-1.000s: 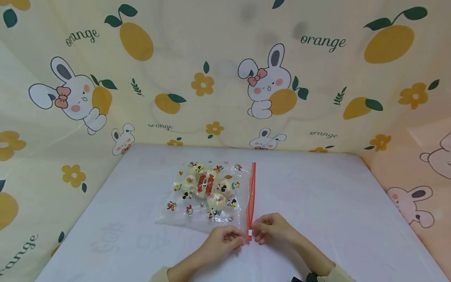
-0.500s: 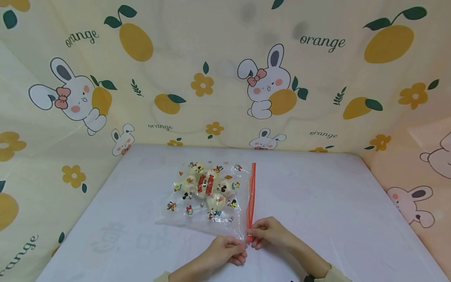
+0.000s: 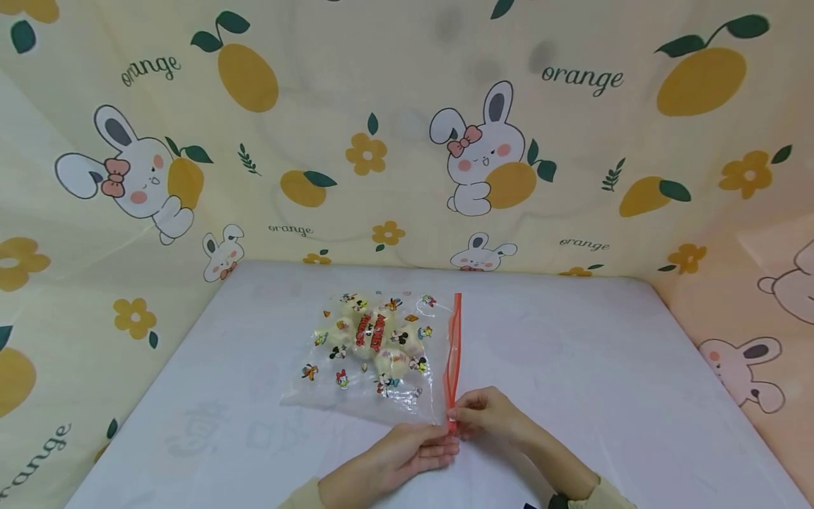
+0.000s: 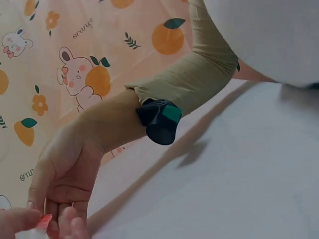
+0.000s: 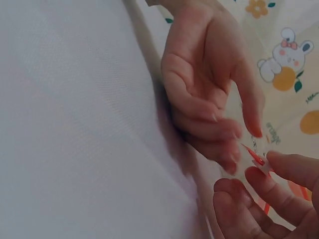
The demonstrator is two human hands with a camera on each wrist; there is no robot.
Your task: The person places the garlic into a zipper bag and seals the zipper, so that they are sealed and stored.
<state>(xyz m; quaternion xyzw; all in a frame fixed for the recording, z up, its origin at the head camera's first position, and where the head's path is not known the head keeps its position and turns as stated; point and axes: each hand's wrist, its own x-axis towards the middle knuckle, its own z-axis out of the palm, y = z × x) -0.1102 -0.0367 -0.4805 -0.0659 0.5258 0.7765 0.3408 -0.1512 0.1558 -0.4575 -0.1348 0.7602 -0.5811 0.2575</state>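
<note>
A clear slider zip bag [image 3: 369,397] printed with cartoon figures lies flat, its red zip strip [image 3: 455,332] along the right side. Several pale round things [image 3: 391,362] show through the plastic. At the strip's near end, my right hand [image 3: 492,416] pinches the zip between thumb and fingers. My left hand [image 3: 413,456] is beside that same end, thumb apart from its loosely bent fingers. From the right wrist view, the red zip tip [image 5: 256,157] points into the gap between the left thumb and fingers. The right fingertips hide part of the zip end.
The bag rests on a white-covered table [image 3: 572,353]. Behind it hangs a cream cloth [image 3: 407,233] with rabbits and oranges, which also runs down both sides. A black wrist device [image 4: 160,119] sits at the right sleeve cuff.
The right hand has moved from beside the zip's near end to pinching it. The left hand has come down and right, its fingers extending further past the zip end. The bag has barely shifted.
</note>
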